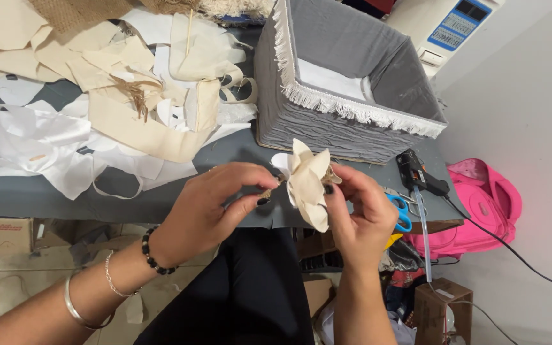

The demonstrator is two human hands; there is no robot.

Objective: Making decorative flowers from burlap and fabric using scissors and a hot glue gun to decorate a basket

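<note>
A cream fabric flower point(308, 182), built of layered pointed petals, sits just right of the frame's centre, held in the air above the near edge of a grey-covered table point(129, 201). The right hand point(362, 211) grasps it from the right side, thumb and dark-nailed fingertips pinched on the petals near their base. The left hand point(215, 204) meets it from the left, its thumb and forefinger closed on a small tan bit at the flower's left edge; what that bit is cannot be told. The left wrist carries a black bead bracelet point(154, 255), a thin chain and a silver bangle point(78, 310) further down toward the lower left. Below the hands, at bottom centre, lies dark clothing over the person's lap. Just behind the flower, in the upper centre and right, stands a grey fabric-covered box point(327, 124) with a white fringe along its rim. The upper left of the frame is filled by a loose heap of cream and white fabric scraps point(116, 96) spread over the table. To the right of the hands a black glue gun point(416, 172) lies on the table's corner with its cord trailing off to the lower right, and blue-handled scissors point(402, 214) lie just beside the right hand. A pink backpack point(487, 198) rests at the right edge, and a small cardboard box point(442, 306) stands on the floor at the lower right.
</note>
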